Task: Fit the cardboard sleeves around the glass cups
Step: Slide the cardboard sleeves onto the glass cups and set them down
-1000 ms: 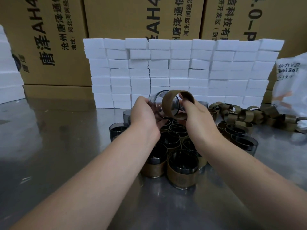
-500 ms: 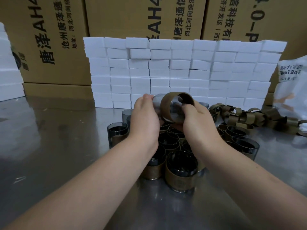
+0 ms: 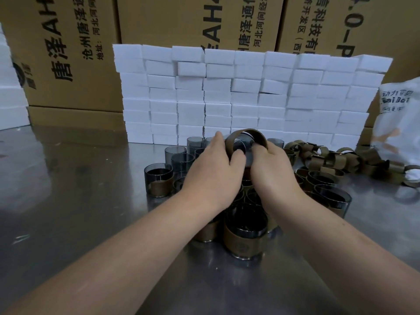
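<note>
Glass cup (image 3: 241, 145): was held above the cup cluster at the bench (image 3: 68, 201) middle, cardboard sleeve (image 3: 230, 142) partly round it. Grip of left hand (image 3: 211, 171) curled round cup and sleeve edge; grip of right hand (image 3: 273, 169) pinched the sleeve's other side. Sleeved cups (image 3: 245, 237) stood beneath the hands, bare cups (image 3: 179, 153) just left. Loose sleeves (image 3: 329, 155) lay towards the right edge; white blocks (image 3: 227, 92) were stacked along the far edge

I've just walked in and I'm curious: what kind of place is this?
Probably a packing workshop or warehouse: big printed cardboard boxes behind, a wall of white blocks, and many glass cups on a steel table.
</note>
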`<state>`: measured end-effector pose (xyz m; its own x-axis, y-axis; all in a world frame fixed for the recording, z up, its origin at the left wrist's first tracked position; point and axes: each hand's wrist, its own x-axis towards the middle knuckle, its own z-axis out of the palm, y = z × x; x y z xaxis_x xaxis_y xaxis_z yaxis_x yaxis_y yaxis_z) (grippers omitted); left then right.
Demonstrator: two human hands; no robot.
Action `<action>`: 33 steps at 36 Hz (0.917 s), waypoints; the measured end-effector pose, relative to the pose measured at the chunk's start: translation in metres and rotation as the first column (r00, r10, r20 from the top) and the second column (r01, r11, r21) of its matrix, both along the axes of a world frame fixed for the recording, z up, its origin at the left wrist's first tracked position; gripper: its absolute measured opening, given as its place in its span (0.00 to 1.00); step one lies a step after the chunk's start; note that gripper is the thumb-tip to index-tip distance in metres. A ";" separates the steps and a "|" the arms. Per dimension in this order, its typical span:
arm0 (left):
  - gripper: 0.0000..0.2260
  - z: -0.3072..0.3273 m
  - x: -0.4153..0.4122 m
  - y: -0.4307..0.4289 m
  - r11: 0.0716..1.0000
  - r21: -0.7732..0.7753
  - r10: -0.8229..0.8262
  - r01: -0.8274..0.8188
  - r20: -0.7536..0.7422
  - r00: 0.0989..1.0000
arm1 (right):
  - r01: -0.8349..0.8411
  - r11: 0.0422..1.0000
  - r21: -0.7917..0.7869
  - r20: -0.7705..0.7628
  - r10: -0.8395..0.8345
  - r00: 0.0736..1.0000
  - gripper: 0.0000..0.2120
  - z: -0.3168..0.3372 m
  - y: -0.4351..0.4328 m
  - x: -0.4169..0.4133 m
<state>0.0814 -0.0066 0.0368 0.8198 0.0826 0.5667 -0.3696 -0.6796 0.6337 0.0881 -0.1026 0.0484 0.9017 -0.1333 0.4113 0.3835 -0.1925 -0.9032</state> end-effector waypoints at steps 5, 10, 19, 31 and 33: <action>0.23 0.003 -0.001 0.001 0.986 -0.169 0.000 0.005 0.031 1.000 | -0.084 0.992 -0.093 0.039 0.088 0.995 0.12 -0.001 0.003 -0.003; 0.20 0.009 -0.002 0.004 0.965 -0.263 -0.014 0.021 0.028 1.000 | -0.183 0.980 -0.076 0.034 0.186 0.982 0.11 0.000 -0.001 -0.003; 0.19 0.012 0.000 0.006 0.948 -0.319 0.010 -0.004 0.019 1.000 | -0.233 0.969 -0.081 0.053 0.237 0.970 0.12 -0.003 -0.001 -0.004; 0.12 0.011 0.004 0.013 0.973 -0.232 0.014 0.007 0.091 0.996 | -0.244 0.969 0.045 0.067 0.241 0.968 0.06 -0.008 -0.003 0.004; 0.09 0.013 0.003 0.014 0.976 -0.219 0.017 0.002 0.085 0.996 | -0.237 0.971 0.030 0.074 0.235 0.969 0.06 -0.007 -0.003 0.004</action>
<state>0.0843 0.0069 0.0497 0.7677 0.2186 0.6024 -0.4243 -0.5311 0.7334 0.0921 -0.1053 0.0414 0.8789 0.0628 0.4729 0.4762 -0.0546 -0.8777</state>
